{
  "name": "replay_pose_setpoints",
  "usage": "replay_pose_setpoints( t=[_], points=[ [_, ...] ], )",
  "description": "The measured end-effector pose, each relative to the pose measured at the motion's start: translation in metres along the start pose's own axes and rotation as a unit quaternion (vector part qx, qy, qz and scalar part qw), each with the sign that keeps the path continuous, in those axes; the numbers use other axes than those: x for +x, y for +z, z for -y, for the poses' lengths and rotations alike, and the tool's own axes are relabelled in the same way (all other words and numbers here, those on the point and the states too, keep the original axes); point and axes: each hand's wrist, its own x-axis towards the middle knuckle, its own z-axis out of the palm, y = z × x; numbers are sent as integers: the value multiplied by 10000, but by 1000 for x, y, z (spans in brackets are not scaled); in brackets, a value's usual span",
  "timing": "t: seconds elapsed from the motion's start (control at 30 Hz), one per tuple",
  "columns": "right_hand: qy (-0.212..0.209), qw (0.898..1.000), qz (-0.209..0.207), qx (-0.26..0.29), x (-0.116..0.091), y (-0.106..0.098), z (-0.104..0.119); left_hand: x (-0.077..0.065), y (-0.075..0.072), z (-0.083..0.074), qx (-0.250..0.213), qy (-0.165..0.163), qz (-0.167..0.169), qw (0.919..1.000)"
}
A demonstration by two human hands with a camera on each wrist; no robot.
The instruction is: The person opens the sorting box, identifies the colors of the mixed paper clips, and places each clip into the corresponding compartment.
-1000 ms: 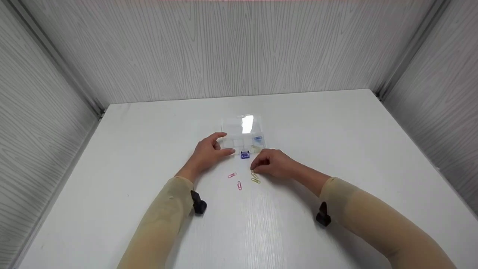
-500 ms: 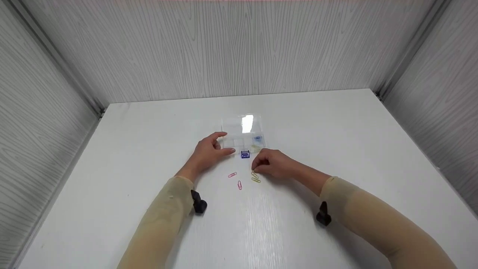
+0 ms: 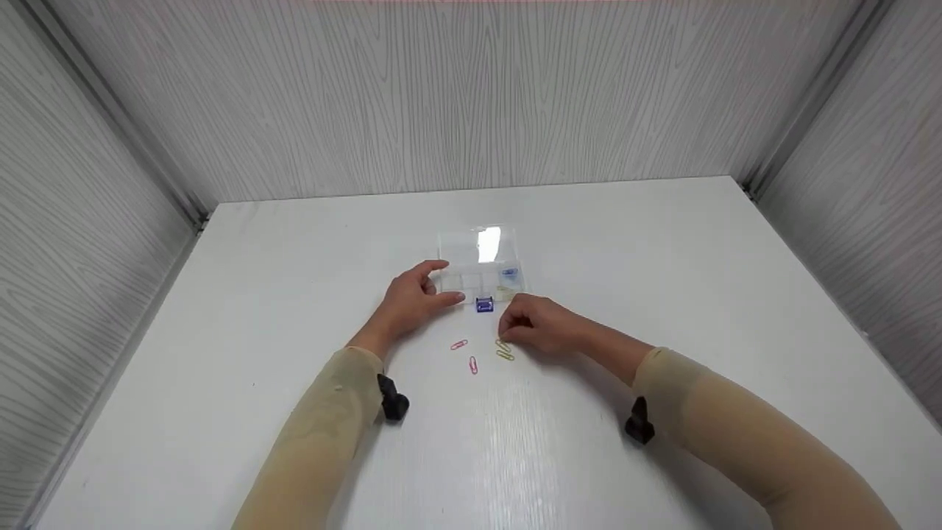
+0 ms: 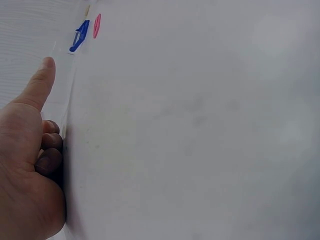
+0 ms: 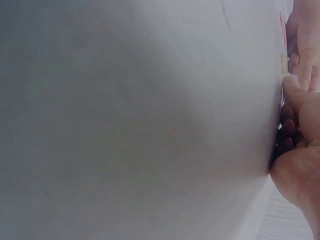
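A clear plastic compartment box (image 3: 450, 282) lies on the table with its lid (image 3: 460, 246) folded back. My left hand (image 3: 414, 298) holds its left side, thumb at the near edge and index finger at the far left; in the left wrist view the other fingers are curled. My right hand (image 3: 541, 322) has thumb and index fingertips together at the upper end of a yellow paper clip (image 3: 503, 345). The fingers partly hide that contact. Another yellow paper clip (image 3: 505, 355) lies just below. Two pink paper clips (image 3: 459, 344) lie to the left.
A blue clasp (image 3: 484, 305) projects from the box's near edge. Blue paper clips (image 3: 509, 272) and something yellowish (image 3: 504, 291) lie in its right compartments. The white table (image 3: 471, 456) is enclosed by a back wall (image 3: 471, 96) and side walls.
My right hand's fingertips have shifted slightly right and down at the yellow paper clips. My left hand and the box have stayed where they were.
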Motion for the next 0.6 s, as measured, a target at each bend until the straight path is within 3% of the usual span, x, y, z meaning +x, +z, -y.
replay_pose_setpoints(
  t=[0.3, 0.47, 0.6],
  points=[
    [252, 9995, -92, 142, 0, -1, 0, -1, -1, 0, -15, -122, -18, 9999],
    [612, 9957, -312, 621, -1, -2, 2, -1, -1, -1, 2, -118, 10, 9999],
    [543, 9921, -614, 950, 0, -9, 6, -1, 0, 0, -6, -17, 1, 10000]
  ],
)
